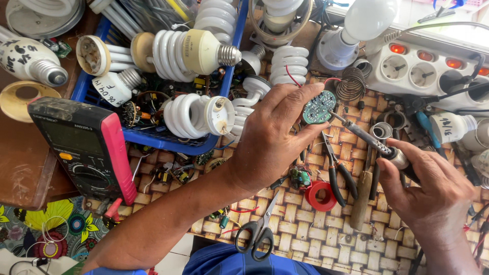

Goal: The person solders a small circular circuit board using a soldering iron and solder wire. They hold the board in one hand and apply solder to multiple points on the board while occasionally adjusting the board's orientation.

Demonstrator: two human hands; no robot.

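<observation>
My left hand point(272, 137) pinches a small round green circuit board point(319, 107) between thumb and fingers, above a woven mat point(316, 229). My right hand point(433, 196) grips the handle of a soldering iron point(364, 135), whose tip touches the right edge of the board. A red wire runs from the board up toward the lamps. Pliers with black handles point(340, 170) and a red roll of tape point(322, 196) lie on the mat between my hands.
A blue tray point(153, 137) with spiral lamps stands at the upper left. A red and black multimeter point(86, 147) lies at left. A white power strip point(428, 71) is at upper right. Scissors point(260, 231) lie near the front edge. Loose parts litter the mat.
</observation>
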